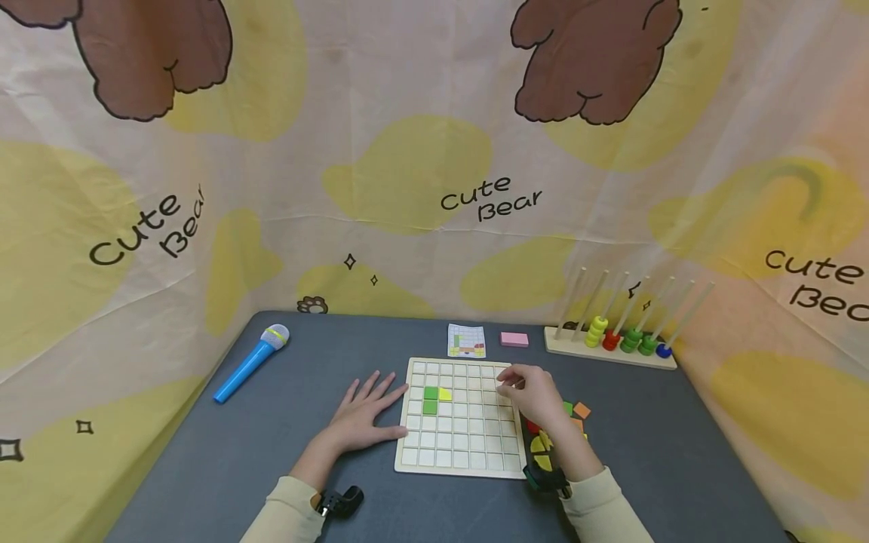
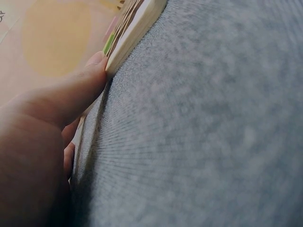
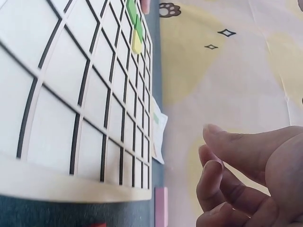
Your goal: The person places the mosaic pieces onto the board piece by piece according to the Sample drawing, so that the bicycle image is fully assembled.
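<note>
A wooden grid board (image 1: pixel 462 445) with white squares lies flat on the table. In its upper left part sit two green square tiles (image 1: pixel 431 407) and a yellow tile (image 1: pixel 444 394) with a cut corner. My left hand (image 1: pixel 360 422) lies with fingers spread at the board's left edge; in the left wrist view its thumb (image 2: pixel 80 87) touches the board's side. Over the board's upper right corner hovers my right hand (image 1: pixel 536 392), its fingers loosely curled. The right wrist view shows a small gap between thumb and fingers (image 3: pixel 210 182), with nothing visible in it.
Loose coloured tiles (image 1: pixel 541 443) lie right of the board, partly hidden by the right forearm. Behind the board are a printed card (image 1: pixel 466 341) and a pink block (image 1: pixel 514 340). A peg abacus (image 1: pixel 611 351) stands back right; a blue toy microphone (image 1: pixel 247 368) lies left.
</note>
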Motion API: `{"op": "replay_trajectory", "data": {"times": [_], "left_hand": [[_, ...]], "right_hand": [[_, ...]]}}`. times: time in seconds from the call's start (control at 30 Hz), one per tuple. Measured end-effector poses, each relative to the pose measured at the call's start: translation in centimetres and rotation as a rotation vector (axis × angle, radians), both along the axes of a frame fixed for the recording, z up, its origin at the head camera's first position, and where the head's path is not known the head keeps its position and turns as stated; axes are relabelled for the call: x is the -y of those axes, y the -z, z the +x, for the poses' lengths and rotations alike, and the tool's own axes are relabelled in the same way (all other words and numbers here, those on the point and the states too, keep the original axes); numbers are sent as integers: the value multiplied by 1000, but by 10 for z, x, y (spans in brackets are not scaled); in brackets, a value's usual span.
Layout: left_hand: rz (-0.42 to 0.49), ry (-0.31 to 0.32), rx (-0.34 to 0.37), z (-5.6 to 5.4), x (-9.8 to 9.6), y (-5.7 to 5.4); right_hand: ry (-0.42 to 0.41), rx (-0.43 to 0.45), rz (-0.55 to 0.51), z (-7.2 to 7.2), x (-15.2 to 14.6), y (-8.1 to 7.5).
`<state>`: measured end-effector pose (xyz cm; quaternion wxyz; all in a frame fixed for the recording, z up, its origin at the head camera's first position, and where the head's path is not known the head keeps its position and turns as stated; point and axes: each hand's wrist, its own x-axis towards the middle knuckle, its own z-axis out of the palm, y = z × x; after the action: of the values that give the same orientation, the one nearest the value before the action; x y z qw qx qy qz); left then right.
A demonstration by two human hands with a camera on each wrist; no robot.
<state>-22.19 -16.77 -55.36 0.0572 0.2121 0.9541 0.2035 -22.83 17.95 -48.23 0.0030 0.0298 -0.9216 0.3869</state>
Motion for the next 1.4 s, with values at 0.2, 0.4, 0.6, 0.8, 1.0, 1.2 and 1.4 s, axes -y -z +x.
{"op": "replay_trajectory", "data": {"times": [0.2,0.4,0.6,0.8,1.0,1.2,1.4], "left_hand": [[-3,-4,-3,0,0,0],[2,-2,2,-1,0,1],[3,-1,5,-1,1,2],[6,-4,5,-1,1,2],[-8,-9,9,0,1,2],[-12,-9,9,0,1,1],[-18,-1,8,-1,2,3]], "right_hand": [[25,7,1,1,-14,3],[37,16,-7,5,-26,0],[72,37,9,9,-38,1],[88,36,3,11,-50,3],[101,37,11,13,-63,5],[109,70,16,17,-76,6],[100,97,38,18,-89,8]]}}
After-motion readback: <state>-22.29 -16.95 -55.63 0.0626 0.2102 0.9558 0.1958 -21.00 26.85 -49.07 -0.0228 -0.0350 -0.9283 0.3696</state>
